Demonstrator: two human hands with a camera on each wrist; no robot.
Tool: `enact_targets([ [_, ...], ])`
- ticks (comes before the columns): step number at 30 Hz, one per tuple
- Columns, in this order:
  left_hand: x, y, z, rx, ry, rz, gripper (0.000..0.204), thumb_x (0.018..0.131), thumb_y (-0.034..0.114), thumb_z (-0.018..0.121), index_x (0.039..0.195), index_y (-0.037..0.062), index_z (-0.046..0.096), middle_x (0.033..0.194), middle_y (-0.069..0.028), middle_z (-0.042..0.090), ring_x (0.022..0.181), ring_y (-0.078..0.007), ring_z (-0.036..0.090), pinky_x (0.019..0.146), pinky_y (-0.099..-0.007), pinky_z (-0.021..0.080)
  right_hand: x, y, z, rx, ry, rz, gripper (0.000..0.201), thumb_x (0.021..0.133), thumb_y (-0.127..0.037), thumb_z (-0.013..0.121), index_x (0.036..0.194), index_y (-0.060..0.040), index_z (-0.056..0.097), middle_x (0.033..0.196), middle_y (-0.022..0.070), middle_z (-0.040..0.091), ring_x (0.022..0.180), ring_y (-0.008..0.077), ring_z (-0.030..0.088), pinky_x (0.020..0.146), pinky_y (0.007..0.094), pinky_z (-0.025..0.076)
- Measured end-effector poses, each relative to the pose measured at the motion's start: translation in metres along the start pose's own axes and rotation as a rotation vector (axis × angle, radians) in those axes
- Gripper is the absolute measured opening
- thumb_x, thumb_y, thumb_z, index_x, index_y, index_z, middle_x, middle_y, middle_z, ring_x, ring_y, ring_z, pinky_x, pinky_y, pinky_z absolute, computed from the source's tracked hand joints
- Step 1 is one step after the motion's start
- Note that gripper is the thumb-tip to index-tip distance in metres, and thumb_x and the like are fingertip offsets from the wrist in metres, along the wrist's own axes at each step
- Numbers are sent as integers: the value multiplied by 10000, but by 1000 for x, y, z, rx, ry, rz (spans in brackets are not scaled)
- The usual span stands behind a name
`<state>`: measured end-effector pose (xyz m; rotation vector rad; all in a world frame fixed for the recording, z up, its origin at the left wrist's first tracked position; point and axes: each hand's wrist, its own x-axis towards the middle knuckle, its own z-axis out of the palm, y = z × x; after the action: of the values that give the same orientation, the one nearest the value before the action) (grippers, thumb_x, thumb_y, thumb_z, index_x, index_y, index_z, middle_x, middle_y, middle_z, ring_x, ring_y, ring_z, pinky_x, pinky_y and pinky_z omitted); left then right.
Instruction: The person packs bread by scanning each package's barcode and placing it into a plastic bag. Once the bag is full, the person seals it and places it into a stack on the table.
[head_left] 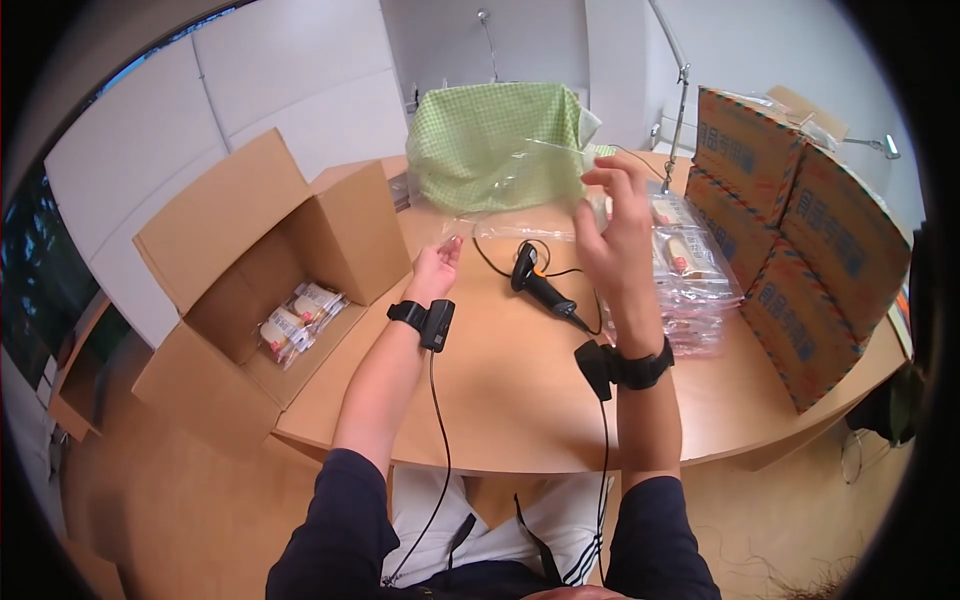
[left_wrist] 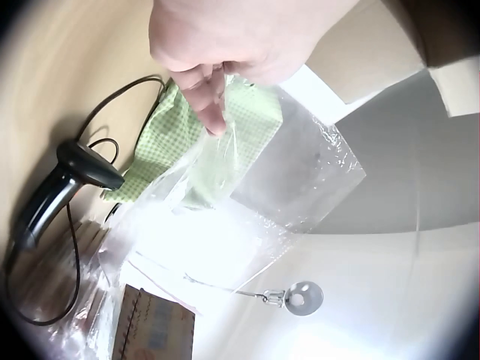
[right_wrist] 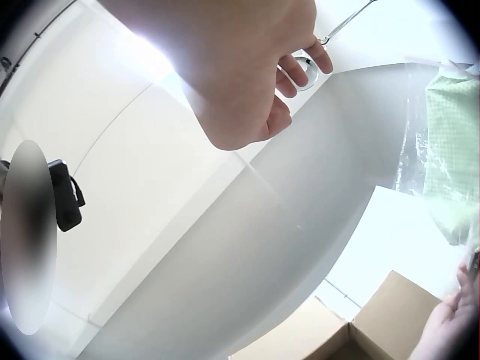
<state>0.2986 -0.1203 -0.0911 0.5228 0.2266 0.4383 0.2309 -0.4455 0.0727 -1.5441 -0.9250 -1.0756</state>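
A clear plastic bag (head_left: 525,168) (left_wrist: 304,176) hangs from my left hand (head_left: 435,272) (left_wrist: 232,45), whose fingers and thumb pinch its edge. The film spreads in front of the green checked cloth (head_left: 480,120) (left_wrist: 161,142). My right hand (head_left: 618,235) (right_wrist: 255,82) is raised beside the bag, its fingers loosely bent and apart, with nothing visible between them in the right wrist view. A black handheld scanner (head_left: 540,288) (left_wrist: 51,202) lies on the table between the hands, below the bag.
An open cardboard box (head_left: 365,225) with small wrapped packs (head_left: 300,320) stands at the left. Stacked clear packages (head_left: 690,275) are right of the scanner, beside printed cardboard boxes (head_left: 830,220). A lamp arm (head_left: 682,110) rises behind. Cables run from both wrist cameras.
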Motion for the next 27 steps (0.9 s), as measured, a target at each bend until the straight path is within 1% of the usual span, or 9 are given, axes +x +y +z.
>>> enact_targets([
  [6, 18, -21, 5, 10, 40, 17, 289, 953, -74, 343, 1213, -186, 398, 1208, -285, 553, 1105, -342, 617, 875, -306, 612, -6, 0, 6, 11, -116, -12, 208, 782, -6, 588, 985, 30, 564, 1141, 225, 537, 1071, 407, 543, 908, 448, 458],
  [9, 28, -24, 4, -3, 102, 47, 259, 925, -96, 350, 1142, -195, 449, 1150, -311, 576, 1035, -373, 644, 859, -294, 613, -7, -7, 9, 44, -162, -13, 195, 782, -2, 592, 972, 33, 565, 1114, 214, 543, 1047, 397, 553, 882, 437, 467],
  [13, 43, -29, -14, 101, 25, 127, 270, 936, -79, 356, 1164, -202, 435, 1159, -310, 576, 1050, -385, 642, 898, -329, 600, -10, -18, 14, 115, -168, -87, 165, 771, 10, 588, 933, 31, 565, 1066, 194, 552, 992, 380, 566, 855, 422, 474],
  [15, 47, -29, -24, 77, 73, 17, 328, 935, -74, 337, 1231, -207, 383, 1214, -308, 547, 1084, -395, 625, 941, -356, 579, -13, -18, 17, 171, -299, -93, 160, 790, 12, 588, 949, 20, 567, 1066, 176, 569, 989, 372, 585, 840, 424, 476],
  [17, 50, -29, -36, 144, 74, 63, 425, 931, -65, 306, 1329, -209, 268, 1301, -311, 479, 1143, -407, 588, 974, -370, 560, -18, -9, 22, 146, -326, -134, 161, 781, 6, 592, 938, 22, 557, 1021, 172, 564, 974, 371, 573, 847, 427, 471],
  [18, 61, -28, -50, 101, -2, 16, 501, 931, -43, 277, 1390, -202, 153, 1380, -328, 397, 1197, -417, 547, 987, -385, 548, -20, -6, 24, 94, -386, -125, 157, 779, 0, 593, 929, 18, 551, 1009, 171, 561, 972, 370, 568, 848, 427, 471],
  [21, 68, -27, -70, 91, -88, -102, 526, 963, 12, 298, 1411, -193, 114, 1425, -348, 337, 1231, -427, 517, 989, -397, 541, -28, 5, 33, 15, -459, -130, 134, 779, -16, 591, 901, 14, 543, 972, 168, 564, 969, 363, 564, 838, 428, 469],
  [25, 8, -11, -50, 335, -35, -102, 464, 993, 77, 347, 1360, -191, 256, 1368, -357, 424, 1170, -415, 573, 946, -404, 563, -27, 4, 32, -39, -605, -39, 82, 787, -28, 578, 858, 7, 558, 866, 171, 590, 863, 378, 593, 758, 451, 481],
  [27, -22, 2, -48, 568, -256, -304, 353, 1010, 123, 406, 1207, -166, 454, 1175, -321, 593, 1070, -377, 643, 921, -398, 572, -27, 3, 31, -40, -648, 4, 70, 792, -38, 573, 847, 5, 565, 830, 172, 596, 823, 387, 600, 732, 461, 483],
])
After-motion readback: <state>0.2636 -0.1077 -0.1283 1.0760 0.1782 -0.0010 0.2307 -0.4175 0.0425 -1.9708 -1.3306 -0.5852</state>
